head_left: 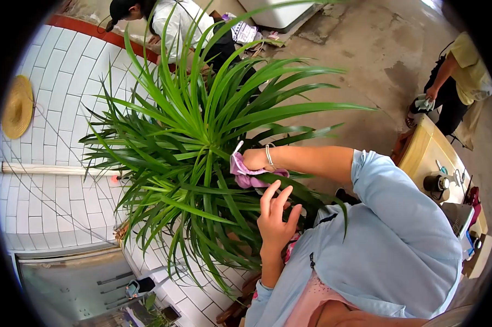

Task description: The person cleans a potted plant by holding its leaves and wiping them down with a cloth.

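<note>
My right hand (253, 159), with a pale bracelet at its wrist, is closed on a pink-purple cloth (248, 180) among the long leaves of a bushy green plant (207, 147). A leaf runs out past the cloth toward my body; whether it is gripped inside the cloth I cannot tell. Just below, my left hand (278, 218) is raised with its fingers apart, close to the leaves and holding nothing. The plant's base is hidden under its foliage.
A person in a white shirt (175, 27) bends behind the plant. Another person in a yellow top (466, 71) holds a cloth near a wooden table (423, 147), which bears scissors and a dark container (434, 183). A straw hat (18, 107) hangs on the white tiled wall (55, 109).
</note>
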Demonstrator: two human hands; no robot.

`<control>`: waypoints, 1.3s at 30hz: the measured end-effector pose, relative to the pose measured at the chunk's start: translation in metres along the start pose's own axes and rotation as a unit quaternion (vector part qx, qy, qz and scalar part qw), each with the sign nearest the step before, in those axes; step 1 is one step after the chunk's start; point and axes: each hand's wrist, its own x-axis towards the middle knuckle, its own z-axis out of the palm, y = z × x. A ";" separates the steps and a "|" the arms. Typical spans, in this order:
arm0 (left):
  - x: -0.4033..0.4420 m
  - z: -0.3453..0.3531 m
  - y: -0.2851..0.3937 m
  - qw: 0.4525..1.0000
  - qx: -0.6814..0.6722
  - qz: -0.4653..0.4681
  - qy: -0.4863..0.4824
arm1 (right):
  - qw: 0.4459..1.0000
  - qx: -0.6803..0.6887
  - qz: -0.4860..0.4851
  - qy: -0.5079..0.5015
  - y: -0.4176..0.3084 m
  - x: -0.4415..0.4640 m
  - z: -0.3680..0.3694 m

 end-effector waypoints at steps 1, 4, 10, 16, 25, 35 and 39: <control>-0.002 0.003 -0.001 1.000 -0.001 0.027 0.013 | 0.998 -0.057 -0.001 0.041 0.003 -0.012 -0.003; -0.002 0.004 -0.006 0.997 -0.002 0.076 0.033 | 0.997 -0.063 -0.029 0.021 0.017 -0.038 -0.011; 0.010 -0.020 0.022 0.978 -0.181 0.093 0.053 | 0.996 0.030 -0.053 -0.070 0.058 -0.116 -0.049; 0.033 -0.066 0.090 0.883 -0.398 0.249 0.029 | 0.993 0.071 -0.060 -0.077 0.068 -0.227 -0.085; 0.051 -0.083 0.149 0.752 -0.546 0.358 -0.093 | 0.980 0.156 -0.107 0.065 0.128 -0.329 -0.141; 0.034 -0.104 0.142 0.758 -0.541 0.365 -0.019 | 0.928 0.207 -0.152 0.270 0.172 -0.350 -0.197; 0.010 -0.114 0.102 0.834 -0.454 0.273 0.156 | 0.851 -0.238 -0.213 0.416 0.134 -0.343 -0.177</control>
